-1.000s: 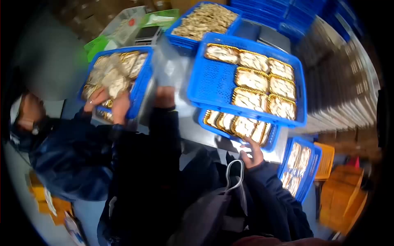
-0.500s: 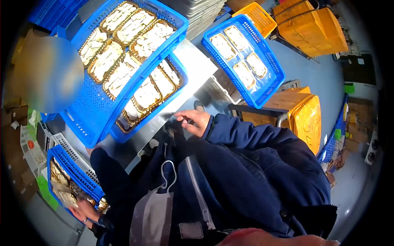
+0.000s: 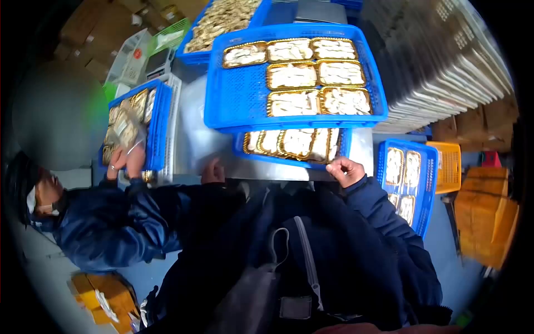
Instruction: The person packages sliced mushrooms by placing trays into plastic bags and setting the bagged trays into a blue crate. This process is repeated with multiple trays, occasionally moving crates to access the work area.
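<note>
A blue crate rests, offset, on top of a lower blue crate. The upper one holds several gold-rimmed trays of pale sliced food, and its left part is bare. More such trays show in the lower crate. At that crate's front right corner is my right hand, its thumb and fingertips drawn together on the rim. My left hand is at the table's front edge, left of the lower crate and apart from it; its fingers are blurred and partly hidden.
On the left, a co-worker's hands handle a clear bag over another blue crate. Behind stands a crate of loose sliced food. Stacked metal trays rise at back right; a blue crate and yellow boxes are right.
The view has turned, bringing the stacked crates to the centre. My right hand, free in the air before, is now at the lower crate's corner. My left hand has left the upper crate's edge.
</note>
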`<state>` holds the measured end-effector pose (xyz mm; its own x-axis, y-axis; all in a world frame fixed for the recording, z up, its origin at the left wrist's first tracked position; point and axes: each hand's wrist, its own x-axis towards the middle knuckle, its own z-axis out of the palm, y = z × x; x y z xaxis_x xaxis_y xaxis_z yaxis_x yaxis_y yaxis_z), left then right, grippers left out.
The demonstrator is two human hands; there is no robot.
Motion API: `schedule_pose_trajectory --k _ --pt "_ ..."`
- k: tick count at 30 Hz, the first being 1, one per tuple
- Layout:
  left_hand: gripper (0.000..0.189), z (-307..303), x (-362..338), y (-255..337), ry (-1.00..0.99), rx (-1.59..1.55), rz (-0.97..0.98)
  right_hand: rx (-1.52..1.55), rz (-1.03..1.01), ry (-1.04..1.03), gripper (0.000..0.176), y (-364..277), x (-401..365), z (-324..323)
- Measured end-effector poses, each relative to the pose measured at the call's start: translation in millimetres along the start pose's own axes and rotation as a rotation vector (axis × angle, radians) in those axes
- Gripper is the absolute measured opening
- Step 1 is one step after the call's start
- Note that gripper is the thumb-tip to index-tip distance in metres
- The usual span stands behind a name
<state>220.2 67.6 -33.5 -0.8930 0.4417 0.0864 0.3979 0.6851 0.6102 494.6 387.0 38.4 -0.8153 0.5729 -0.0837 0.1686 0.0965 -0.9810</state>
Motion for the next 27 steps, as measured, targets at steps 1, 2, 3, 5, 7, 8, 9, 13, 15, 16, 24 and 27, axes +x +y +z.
schedule_pose_trajectory --k 1,2,3,5,7,8,9,13,15,16,24,27 --pt "0.031 -2.1 -7.3 7.3 0.021 -0.041 0.015 -0.002 0.013 -0.039 0.015 -6.0 6.9 3.3" --pt "0.030 -1.0 -13.9 11.7 0.043 -0.083 0.032 0.020 0.007 -0.070 0.016 -5.6 11.0 9.3" --pt "0.029 2.4 -18.0 8.6 0.055 -0.082 0.054 -0.045 0.018 -0.114 0.017 -16.7 14.2 14.0" --pt "0.027 10.5 -23.4 2.8 0.093 -0.151 0.048 -0.004 0.007 -0.194 0.018 -2.2 22.9 28.7" --pt "0.025 26.7 -20.3 -3.3 0.163 -0.238 0.096 -0.032 0.053 -0.201 0.019 -4.9 25.7 43.9" --pt "0.023 30.1 -17.4 -1.8 0.089 -0.331 0.010 -0.103 0.012 -0.202 0.019 -11.7 25.6 52.4" --pt "0.023 29.3 -13.4 0.6 0.043 -0.352 0.011 -0.100 0.038 -0.249 0.017 -5.8 28.2 57.3" --pt "0.023 29.1 -2.6 16.5 -0.032 -0.468 0.091 -0.037 0.117 -0.296 0.015 -18.2 38.2 78.1" --pt "0.022 27.2 -2.1 22.9 -0.103 -0.575 0.081 -0.016 0.120 -0.276 0.015 -17.2 43.8 81.4" --pt "0.022 26.1 -3.8 26.8 -0.189 -0.650 0.033 0.026 0.102 -0.269 0.014 -13.6 45.9 80.3" --pt "0.011 66.1 -12.5 30.4 -0.573 -0.634 0.333 0.128 0.166 -0.177 0.012 7.2 23.4 50.2" --pt "0.016 75.5 -20.7 50.7 -0.708 -0.562 0.289 0.125 0.186 -0.179 0.012 16.5 13.1 28.6"
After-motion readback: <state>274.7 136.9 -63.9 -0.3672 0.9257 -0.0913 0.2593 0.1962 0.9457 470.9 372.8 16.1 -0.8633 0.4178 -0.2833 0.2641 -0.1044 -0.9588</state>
